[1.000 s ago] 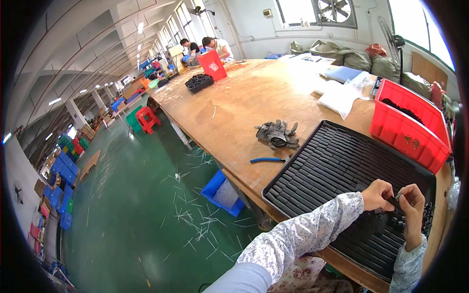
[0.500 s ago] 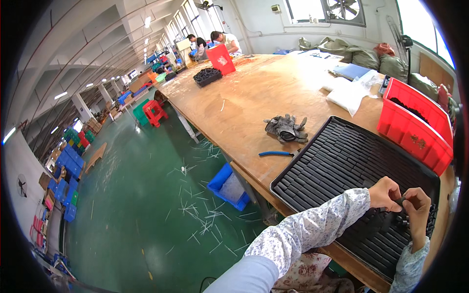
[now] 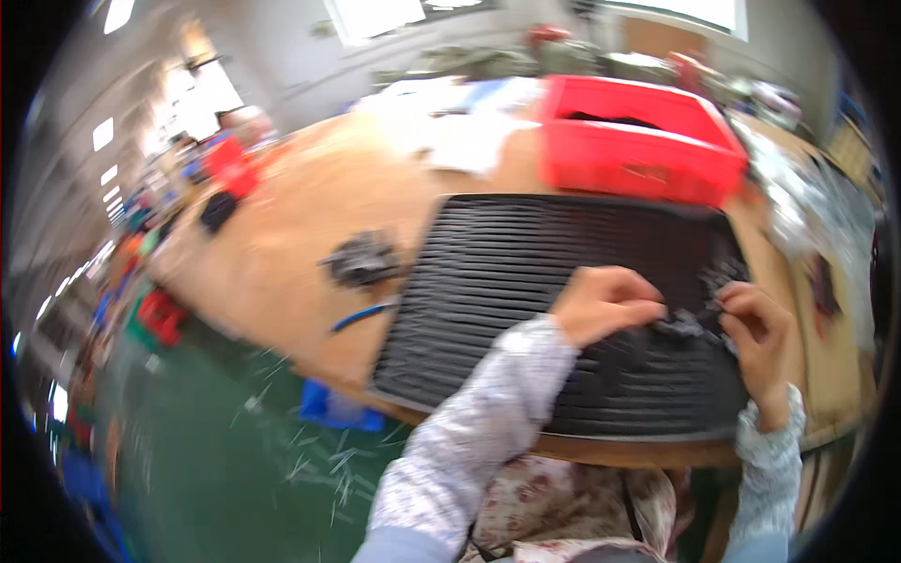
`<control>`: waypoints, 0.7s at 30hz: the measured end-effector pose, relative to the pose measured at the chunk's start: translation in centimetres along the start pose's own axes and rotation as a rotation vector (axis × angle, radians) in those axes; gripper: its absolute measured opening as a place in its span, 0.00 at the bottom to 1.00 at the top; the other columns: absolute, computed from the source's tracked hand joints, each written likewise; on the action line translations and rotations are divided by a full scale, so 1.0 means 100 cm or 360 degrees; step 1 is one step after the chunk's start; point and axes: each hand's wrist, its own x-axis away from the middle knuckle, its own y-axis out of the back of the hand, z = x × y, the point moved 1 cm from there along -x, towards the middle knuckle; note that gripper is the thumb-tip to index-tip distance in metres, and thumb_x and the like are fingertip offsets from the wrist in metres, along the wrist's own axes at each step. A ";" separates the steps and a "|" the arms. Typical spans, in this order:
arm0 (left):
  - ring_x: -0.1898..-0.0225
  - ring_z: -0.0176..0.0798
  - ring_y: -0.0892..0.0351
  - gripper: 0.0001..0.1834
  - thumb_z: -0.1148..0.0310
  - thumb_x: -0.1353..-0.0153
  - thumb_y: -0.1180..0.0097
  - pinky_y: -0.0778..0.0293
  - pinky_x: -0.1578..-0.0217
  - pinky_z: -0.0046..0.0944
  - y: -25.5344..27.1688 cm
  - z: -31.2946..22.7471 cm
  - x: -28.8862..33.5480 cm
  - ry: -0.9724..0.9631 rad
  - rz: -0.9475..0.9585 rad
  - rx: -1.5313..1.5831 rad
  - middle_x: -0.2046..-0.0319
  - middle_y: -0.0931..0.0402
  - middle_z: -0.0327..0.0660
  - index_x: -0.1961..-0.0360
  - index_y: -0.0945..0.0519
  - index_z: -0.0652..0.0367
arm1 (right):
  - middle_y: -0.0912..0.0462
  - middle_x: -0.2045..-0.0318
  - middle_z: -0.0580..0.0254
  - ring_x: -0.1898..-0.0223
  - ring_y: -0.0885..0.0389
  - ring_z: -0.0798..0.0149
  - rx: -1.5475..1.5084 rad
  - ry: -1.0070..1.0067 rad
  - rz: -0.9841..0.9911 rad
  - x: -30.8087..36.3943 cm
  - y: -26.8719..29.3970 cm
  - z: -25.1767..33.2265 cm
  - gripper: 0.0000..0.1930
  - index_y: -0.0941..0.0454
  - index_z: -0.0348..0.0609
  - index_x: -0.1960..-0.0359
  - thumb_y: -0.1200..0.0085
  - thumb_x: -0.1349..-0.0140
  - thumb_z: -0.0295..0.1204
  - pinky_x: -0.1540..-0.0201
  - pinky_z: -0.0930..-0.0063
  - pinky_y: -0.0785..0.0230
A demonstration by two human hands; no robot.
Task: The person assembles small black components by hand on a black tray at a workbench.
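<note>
A wide black tray (image 3: 413, 371) on the wooden table holds rows of slim black pieces (image 3: 479, 281). My left hand (image 3: 605, 305) is over the middle of the tray, thumb and fingers pinched together; motion blur hides anything between them. To its right, my right hand (image 3: 758, 327) is above the tray's right side with its fingers curled toward the thumb, and whatever it may hold is not discernible. Small loose dark pieces (image 3: 683, 325) lie between the hands, with more near the tray's right edge. The hands are apart.
Behind the tray stands a red bin (image 3: 638, 174) with dark contents. Grey gloves (image 3: 361, 258) and a blue-handled tool (image 3: 358, 317) lie to the left. Clear plastic bags (image 3: 788, 202) are at the right. A blue bin (image 3: 338, 408) sits on the green floor among scattered thin strips.
My view has swung right, bringing the tray toward the middle. My hands, together around a small dark piece before, have separated, the right one moving away from the left.
</note>
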 end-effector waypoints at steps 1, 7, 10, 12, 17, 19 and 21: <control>0.66 0.29 0.19 0.14 0.67 0.45 0.33 0.23 0.64 0.29 0.003 0.005 0.000 -0.0021 0.0021 -0.0115 0.69 0.18 0.40 0.61 0.17 0.64 | 0.21 0.63 0.58 0.61 0.22 0.70 -0.0065 -0.0186 -0.0040 0.010 0.009 0.004 0.05 0.25 0.32 0.71 0.47 0.47 0.12 0.59 0.79 0.27; 0.68 0.26 0.21 0.11 0.73 0.44 0.34 0.25 0.66 0.25 -0.014 0.014 -0.017 -0.0080 0.0142 -0.0020 0.69 0.19 0.38 0.62 0.19 0.66 | 0.21 0.73 0.65 0.68 0.21 0.75 0.0136 -0.0719 -0.0043 0.086 0.063 -0.001 0.04 0.23 0.32 0.67 0.42 0.45 0.16 0.65 0.80 0.26; 0.70 0.25 0.21 0.10 0.74 0.46 0.32 0.24 0.66 0.25 -0.015 0.011 -0.013 -0.0051 0.0076 -0.0055 0.70 0.19 0.36 0.64 0.18 0.64 | 0.19 0.74 0.59 0.73 0.19 0.70 0.0366 -0.0764 0.0082 0.109 0.069 -0.002 0.04 0.20 0.34 0.69 0.40 0.46 0.19 0.68 0.79 0.26; 0.70 0.25 0.21 0.10 0.74 0.46 0.32 0.24 0.66 0.25 -0.017 0.011 -0.009 -0.0058 0.0107 -0.0083 0.70 0.19 0.36 0.64 0.18 0.64 | 0.19 0.75 0.58 0.75 0.19 0.68 0.0378 -0.0700 0.0140 0.112 0.069 -0.009 0.04 0.19 0.36 0.69 0.40 0.47 0.20 0.70 0.79 0.27; 0.75 0.27 0.23 0.12 0.69 0.53 0.27 0.26 0.70 0.27 -0.026 0.010 -0.001 -0.0399 0.0175 -0.0625 0.72 0.19 0.36 0.67 0.15 0.58 | 0.20 0.70 0.58 0.66 0.21 0.56 0.0669 -0.0163 0.0421 0.109 0.064 -0.029 0.04 0.18 0.43 0.72 0.38 0.49 0.25 0.61 0.68 0.28; 0.75 0.31 0.24 0.15 0.65 0.58 0.25 0.26 0.72 0.30 -0.029 0.012 0.002 -0.0527 0.0165 -0.0841 0.72 0.21 0.37 0.67 0.14 0.55 | 0.20 0.67 0.60 0.60 0.24 0.54 0.0616 -0.0285 0.0533 0.102 0.066 -0.023 0.04 0.19 0.44 0.71 0.39 0.50 0.25 0.55 0.65 0.31; 0.68 0.36 0.22 0.16 0.64 0.59 0.25 0.24 0.67 0.35 -0.032 0.011 0.005 -0.0580 0.0156 -0.1050 0.69 0.21 0.38 0.68 0.14 0.55 | 0.21 0.68 0.59 0.60 0.24 0.53 0.0784 -0.0221 0.0523 0.091 0.064 -0.020 0.06 0.20 0.43 0.68 0.41 0.49 0.23 0.56 0.65 0.30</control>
